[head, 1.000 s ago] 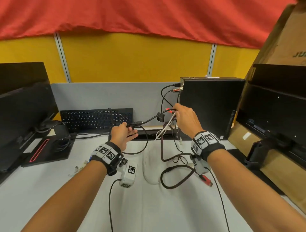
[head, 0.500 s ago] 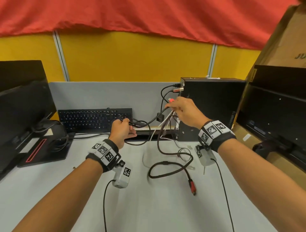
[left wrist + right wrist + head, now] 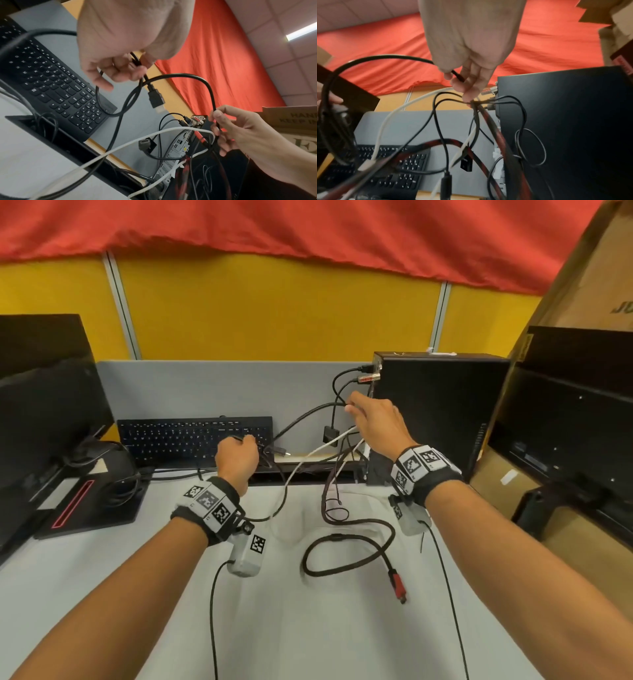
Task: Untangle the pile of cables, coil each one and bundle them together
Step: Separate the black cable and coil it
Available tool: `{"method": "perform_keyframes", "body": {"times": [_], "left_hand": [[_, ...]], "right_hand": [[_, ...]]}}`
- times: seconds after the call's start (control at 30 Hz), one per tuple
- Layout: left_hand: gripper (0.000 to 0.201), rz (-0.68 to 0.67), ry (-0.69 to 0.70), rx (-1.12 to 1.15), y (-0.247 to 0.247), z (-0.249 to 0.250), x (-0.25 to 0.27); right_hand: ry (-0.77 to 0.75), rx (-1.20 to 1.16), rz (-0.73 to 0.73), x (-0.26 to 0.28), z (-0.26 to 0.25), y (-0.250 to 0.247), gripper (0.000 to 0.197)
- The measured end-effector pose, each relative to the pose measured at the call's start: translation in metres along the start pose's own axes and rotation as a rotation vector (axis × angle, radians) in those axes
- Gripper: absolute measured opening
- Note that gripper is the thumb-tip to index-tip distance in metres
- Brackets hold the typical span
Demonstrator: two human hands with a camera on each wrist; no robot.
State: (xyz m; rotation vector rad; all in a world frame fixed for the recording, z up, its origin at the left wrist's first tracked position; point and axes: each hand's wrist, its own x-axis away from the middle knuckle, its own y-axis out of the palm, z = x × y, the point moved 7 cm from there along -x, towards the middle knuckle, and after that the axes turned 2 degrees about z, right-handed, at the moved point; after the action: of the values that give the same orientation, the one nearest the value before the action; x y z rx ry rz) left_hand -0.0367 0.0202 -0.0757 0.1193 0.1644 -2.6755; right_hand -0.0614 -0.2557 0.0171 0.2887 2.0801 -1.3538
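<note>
A black cable [image 3: 301, 419] stretches in the air between my two hands. My left hand [image 3: 239, 455] grips it near its black plug [image 3: 155, 99], in front of the keyboard. My right hand [image 3: 371, 419] pinches the same black cable [image 3: 399, 57] higher up, beside the computer case, with other cables hanging from its fingers. A white cable [image 3: 308, 457] sags from the right hand toward the desk. A red-and-black braided cable [image 3: 346, 539] loops on the desk, ending in a red plug [image 3: 397, 583].
A black keyboard [image 3: 191, 440] leans against the grey partition. A black computer case [image 3: 438, 412] stands at the right with thin cables plugged into its back. Monitors [image 3: 41, 392] flank both sides. A cable slot [image 3: 308, 469] runs along the desk's back edge.
My right hand has risen and moved right, drawing the black cable taut upward. The left hand slid toward the keyboard. The braided cable's loop and red plug shifted on the desk.
</note>
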Motion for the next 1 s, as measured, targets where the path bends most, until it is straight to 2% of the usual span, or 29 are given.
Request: {"method": "perform_keyframes", "body": {"times": [0.07,0.13,0.23,0.37,0.5,0.63,0.7,0.77,0.83,0.9,1.0], "left_hand": [[0.032,0.064,0.102,-0.036,-0.006,0.012,-0.003],[0.028,0.039,0.180,-0.021,-0.004,0.023,0.000],[0.022,-0.123,0.244,0.119,0.013,0.036,0.007],[0.025,-0.358,0.244,0.159,0.038,0.042,0.018],[0.031,-0.423,0.219,0.213,0.047,0.061,0.019],[0.049,-0.491,0.392,0.112,0.044,0.115,0.026],[0.053,-0.434,0.406,0.094,0.034,0.136,0.021],[0.053,-0.266,0.358,0.091,0.012,0.149,0.003],[0.052,-0.097,0.277,0.075,-0.014,0.146,-0.017],[0.054,-0.060,0.237,0.017,-0.026,0.131,-0.029],[0.057,-0.082,0.201,-0.074,-0.026,0.098,-0.034]], "right_hand": [[-0.038,-0.084,-0.028,-0.002,-0.001,0.000,0.023],[-0.059,-0.152,-0.073,-0.003,-0.001,0.002,0.026],[-0.075,-0.178,-0.122,-0.005,-0.002,0.007,0.027],[-0.030,-0.239,-0.037,-0.008,0.007,-0.003,0.023],[0.072,-0.161,0.008,-0.006,0.033,-0.008,0.013],[0.173,-0.164,0.063,0.003,0.055,-0.002,0.011],[0.233,-0.149,0.103,0.009,0.066,0.002,0.013],[0.345,-0.138,0.115,0.020,0.084,0.007,0.016],[0.457,-0.082,0.033,0.034,0.101,0.017,0.020],[0.478,-0.090,-0.013,0.040,0.107,0.025,0.023],[0.493,-0.199,0.143,0.035,0.103,0.012,0.020]]}}
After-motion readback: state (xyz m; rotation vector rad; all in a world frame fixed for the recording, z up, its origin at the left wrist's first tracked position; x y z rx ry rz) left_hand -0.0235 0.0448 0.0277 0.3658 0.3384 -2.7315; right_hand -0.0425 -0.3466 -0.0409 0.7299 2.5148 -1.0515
